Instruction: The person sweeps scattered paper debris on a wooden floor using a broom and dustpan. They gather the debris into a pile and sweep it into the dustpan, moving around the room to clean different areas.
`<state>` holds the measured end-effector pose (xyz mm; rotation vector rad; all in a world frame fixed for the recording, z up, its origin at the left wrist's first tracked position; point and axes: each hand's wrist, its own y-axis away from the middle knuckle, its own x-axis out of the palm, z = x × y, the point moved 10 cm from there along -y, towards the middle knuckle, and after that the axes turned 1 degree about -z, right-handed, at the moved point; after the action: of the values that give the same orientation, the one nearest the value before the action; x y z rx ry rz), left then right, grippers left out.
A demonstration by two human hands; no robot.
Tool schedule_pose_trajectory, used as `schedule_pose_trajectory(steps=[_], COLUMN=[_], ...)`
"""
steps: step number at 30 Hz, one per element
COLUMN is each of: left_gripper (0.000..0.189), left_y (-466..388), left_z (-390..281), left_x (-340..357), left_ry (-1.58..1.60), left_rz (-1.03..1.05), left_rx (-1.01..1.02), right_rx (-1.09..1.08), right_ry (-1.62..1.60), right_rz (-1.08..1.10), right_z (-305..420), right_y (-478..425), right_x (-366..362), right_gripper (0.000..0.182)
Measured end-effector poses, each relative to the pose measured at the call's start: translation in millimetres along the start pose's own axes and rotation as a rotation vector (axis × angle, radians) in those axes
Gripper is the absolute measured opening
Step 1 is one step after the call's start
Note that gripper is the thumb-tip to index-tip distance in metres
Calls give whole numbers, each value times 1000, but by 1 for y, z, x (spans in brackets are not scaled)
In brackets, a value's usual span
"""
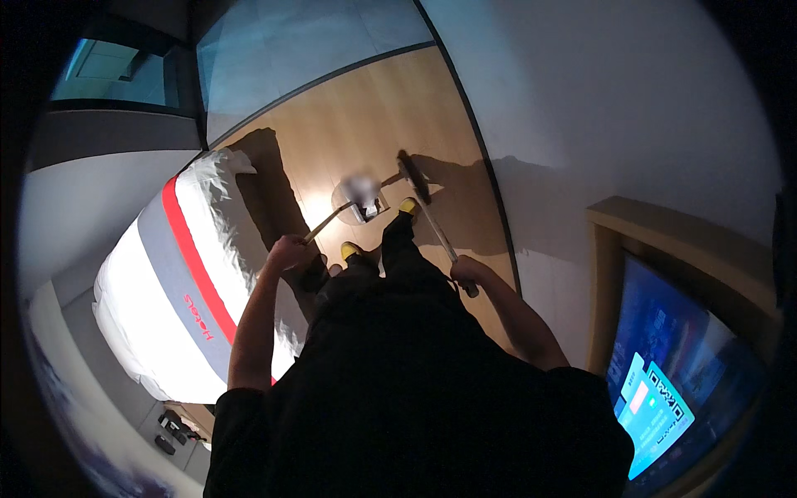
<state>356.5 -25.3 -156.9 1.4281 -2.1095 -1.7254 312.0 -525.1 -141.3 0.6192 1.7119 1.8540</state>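
My left hand (289,251) grips a thin long handle (325,225). That handle runs down to what looks like a dustpan (358,214) on the wood floor, with pale, crumpled-looking stuff at it. A blurred patch hides part of the pan, so its full shape is unclear. My right hand (471,269) is closed around the upper part of a broom handle (441,232). The dark broom head (412,177) is down by the floor, to the right of the pan and just beyond my yellow-toed right shoe (408,205).
A bed (124,274) with white linen and a grey-and-red runner stands on my left. The wall (560,106) and a wood-framed lit screen (654,324) are on my right. Beyond the wood floor (348,112) lies a grey floor (311,37) past a dark strip.
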Motion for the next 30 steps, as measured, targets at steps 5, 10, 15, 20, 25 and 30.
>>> schedule_pose_trajectory(steps=[5, 10, 15, 20, 25, 30], left_gripper=[25, 17, 19, 25, 30, 31], left_y=[-5, -9, -12, -13, -15, -25], left_z=[8, 12, 28, 38, -38, 7], left_x=[-3, 4, 18, 6, -3, -1], left_ry=[55, 130, 356, 170, -79, 14], left_rz=[41, 30, 89, 14, 0, 62], left_rx=[-74, -82, -162, -25, -34, -135], right_rx=[-15, -73, -170, -166, -241, -16], right_ry=[223, 253, 289, 242, 180, -208], right_rz=[79, 80, 172, 78, 149, 202], right_z=[4, 4, 12, 38, 59, 34], right_y=[-1, 5, -17, -31, -17, 26], right_x=[-20, -57, -46, -32, -28, -59], right_gripper=[8, 11, 15, 15, 16, 23])
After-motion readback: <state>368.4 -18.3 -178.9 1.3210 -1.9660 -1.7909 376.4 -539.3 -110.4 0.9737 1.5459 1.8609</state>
